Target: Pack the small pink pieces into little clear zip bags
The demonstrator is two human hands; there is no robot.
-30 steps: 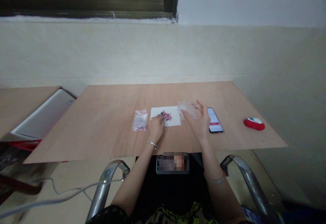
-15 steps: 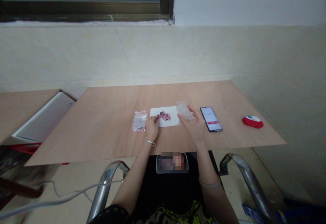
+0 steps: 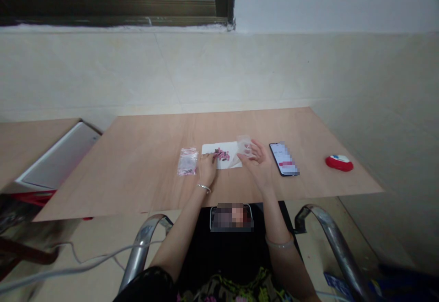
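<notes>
Small pink and dark pieces [image 3: 222, 154] lie in a heap on a white sheet [image 3: 208, 148] in the middle of the table. At the heap's left edge, my left hand [image 3: 207, 169] has its fingertips closed together; whatever they may pinch is too small to make out. A thin, see-through plastic bag [image 3: 244, 144] is held by my right hand [image 3: 258, 162] over the sheet's right end, between thumb and fingers. Just left of my left hand lies a stack of clear zip bags [image 3: 188, 161] with reddish edges.
A phone [image 3: 284, 159] with a lit screen lies right of my right hand. Farther right is a red and white object [image 3: 339, 163]. Another phone [image 3: 231, 218] rests on my lap, below the wooden table's [image 3: 144, 174] front edge. Metal chair arms [image 3: 137, 251] flank me.
My left hand has shifted slightly right, its fingers closer against the heap. My right hand has turned a little and the plastic bag has tilted, its lower part reaching left over the sheet.
</notes>
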